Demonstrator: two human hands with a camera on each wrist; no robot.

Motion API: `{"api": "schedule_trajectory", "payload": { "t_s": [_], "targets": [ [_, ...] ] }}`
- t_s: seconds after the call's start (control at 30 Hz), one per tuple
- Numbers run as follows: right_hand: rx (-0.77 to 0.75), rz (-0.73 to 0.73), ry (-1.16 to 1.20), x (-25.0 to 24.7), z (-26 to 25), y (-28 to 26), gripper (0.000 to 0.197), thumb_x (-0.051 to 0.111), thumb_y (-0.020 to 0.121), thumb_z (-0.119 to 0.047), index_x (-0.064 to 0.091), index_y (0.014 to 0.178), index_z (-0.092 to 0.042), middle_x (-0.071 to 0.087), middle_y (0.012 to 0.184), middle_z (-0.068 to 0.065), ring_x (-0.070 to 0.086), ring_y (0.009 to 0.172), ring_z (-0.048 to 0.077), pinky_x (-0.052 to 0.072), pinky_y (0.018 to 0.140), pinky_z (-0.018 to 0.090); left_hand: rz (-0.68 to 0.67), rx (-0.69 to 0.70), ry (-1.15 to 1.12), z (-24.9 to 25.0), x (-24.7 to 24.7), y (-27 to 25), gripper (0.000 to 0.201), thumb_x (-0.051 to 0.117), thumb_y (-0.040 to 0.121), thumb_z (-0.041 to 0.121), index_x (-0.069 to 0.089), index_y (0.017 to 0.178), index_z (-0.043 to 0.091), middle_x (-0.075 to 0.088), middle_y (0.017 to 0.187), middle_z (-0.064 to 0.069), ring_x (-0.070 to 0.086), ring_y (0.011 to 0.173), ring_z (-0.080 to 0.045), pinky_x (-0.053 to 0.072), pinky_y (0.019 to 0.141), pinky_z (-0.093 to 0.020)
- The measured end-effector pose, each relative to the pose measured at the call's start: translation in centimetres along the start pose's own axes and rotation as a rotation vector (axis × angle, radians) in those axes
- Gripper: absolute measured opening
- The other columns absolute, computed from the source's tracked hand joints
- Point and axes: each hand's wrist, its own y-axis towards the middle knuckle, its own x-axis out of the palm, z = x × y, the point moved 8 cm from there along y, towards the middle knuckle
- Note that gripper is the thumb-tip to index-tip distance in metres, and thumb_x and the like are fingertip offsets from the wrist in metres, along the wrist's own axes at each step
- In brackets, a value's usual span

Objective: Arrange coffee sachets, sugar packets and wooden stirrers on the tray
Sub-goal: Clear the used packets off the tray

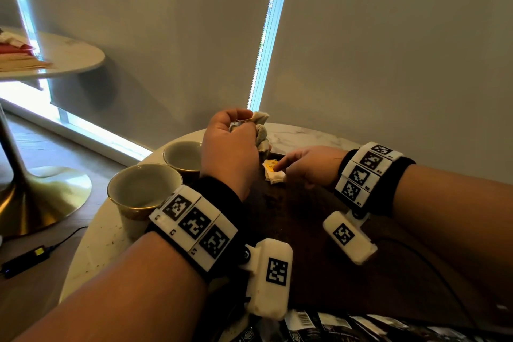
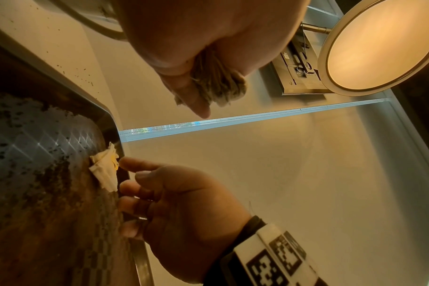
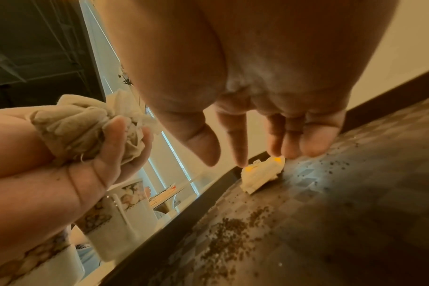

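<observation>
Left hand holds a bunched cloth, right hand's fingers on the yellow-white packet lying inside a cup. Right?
Not quite. The packet lies on the tray near its rim, not in a cup, as the right wrist view shows. The left hand does hold the cloth, and the right hand does touch the packet.

we see a crumpled white packet with yellow print (image 1: 273,174) lying at the far edge of the dark checkered tray (image 1: 305,230). brown granules (image 3: 223,234) are scattered over the tray's bed. dark sachets (image 1: 319,325) lie at its near edge.
</observation>
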Motion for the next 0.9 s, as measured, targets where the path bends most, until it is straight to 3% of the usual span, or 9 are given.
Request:
{"api": "schedule_trajectory", "payload": {
  "t_s": [0.07,0.17,0.3,0.37,0.47,0.57,0.7,0.8,0.9],
  "targets": [
    [0.010,-0.041,-0.044,0.5,-0.1,-0.2,0.026,0.065,0.089,-0.015,0.071,0.110,-0.030,0.066,0.106,0.006,0.060,0.092,0.021,0.051,0.080,0.033,-0.003,0.000,-0.007,-0.1,0.0,0.1,0.025,0.059,0.091,0.008,0.068,0.095,0.031,0.076,0.097,-0.003,0.074,0.085,-0.023,0.064,0.077,-0.051],
    [0.012,-0.094,-0.137,1.2,-0.4,-0.6,0.029,0.063,0.093,-0.019,0.067,0.120,-0.029,0.062,0.097,0.005,0.062,0.097,0.025,0.053,0.089,0.035,-0.002,-0.003,-0.007,-0.2,0.0,0.1,0.027,0.059,0.088,0.009,0.069,0.091,0.033,0.077,0.091,0.000,0.074,0.083,-0.023,0.063,0.077,-0.052],
    [-0.004,-0.087,-0.246,1.4,-0.8,-1.1,0.038,0.062,0.095,-0.021,0.061,0.130,-0.034,0.057,0.113,0.000,0.061,0.113,0.026,0.054,0.096,0.035,-0.003,-0.011,-0.002,-0.3,0.0,0.1,0.027,0.060,0.089,0.009,0.070,0.091,0.034,0.077,0.092,0.000,0.075,0.086,-0.024,0.064,0.077,-0.051],
    [-0.025,-0.042,-0.225,1.2,-1.0,-1.1,0.038,0.063,0.093,-0.019,0.064,0.126,-0.036,0.058,0.122,-0.002,0.060,0.111,0.022,0.053,0.090,0.030,-0.007,-0.008,0.003,-0.2,0.0,0.1,0.026,0.060,0.091,0.009,0.069,0.093,0.033,0.076,0.096,-0.002,0.074,0.088,-0.024,0.064,0.077,-0.049],
    [-0.089,0.021,-0.212,0.5,-1.6,-1.4,0.036,0.061,0.092,-0.017,0.066,0.123,-0.035,0.057,0.137,-0.003,0.054,0.118,0.016,0.044,0.097,0.030,-0.013,-0.008,0.011,-0.2,0.0,0.1,0.025,0.060,0.093,0.009,0.068,0.095,0.032,0.075,0.099,-0.002,0.074,0.090,-0.023,0.064,0.078,-0.047],
    [-0.110,-0.061,-0.270,1.0,-1.9,-1.7,0.041,0.061,0.094,-0.018,0.061,0.133,-0.034,0.050,0.145,-0.005,0.046,0.130,0.017,0.034,0.101,0.030,-0.010,-0.005,0.010,-0.1,0.0,-0.1,0.026,0.061,0.091,0.010,0.069,0.093,0.035,0.076,0.096,-0.001,0.074,0.088,-0.024,0.064,0.077,-0.048],
    [-0.081,-0.170,-0.361,2.4,-1.6,-1.5,0.041,0.062,0.094,-0.020,0.061,0.132,-0.033,0.051,0.145,-0.004,0.045,0.134,0.020,0.032,0.114,0.038,-0.020,-0.005,0.004,0.0,0.1,-0.3,0.027,0.060,0.090,0.009,0.069,0.093,0.033,0.075,0.099,-0.005,0.074,0.088,-0.027,0.064,0.074,-0.046],
    [-0.080,-0.154,-0.403,2.8,-1.7,-1.8,0.039,0.057,0.097,-0.021,0.061,0.134,-0.031,0.053,0.144,-0.005,0.047,0.131,0.018,0.034,0.106,0.031,-0.023,-0.019,-0.005,0.2,0.1,-0.5,0.026,0.059,0.079,0.015,0.070,0.087,0.037,0.077,0.093,-0.005,0.071,0.079,-0.024,0.063,0.076,-0.050],
    [-0.119,-0.124,-0.422,2.7,-2.0,-1.7,0.037,0.056,0.097,-0.023,0.062,0.132,-0.033,0.055,0.142,-0.007,0.050,0.128,0.015,0.035,0.101,0.027,-0.026,-0.023,-0.014,0.2,0.1,-0.5,0.027,0.058,0.078,0.012,0.070,0.091,0.033,0.077,0.092,-0.006,0.068,0.073,-0.023,0.060,0.071,-0.045]
  ]
}}
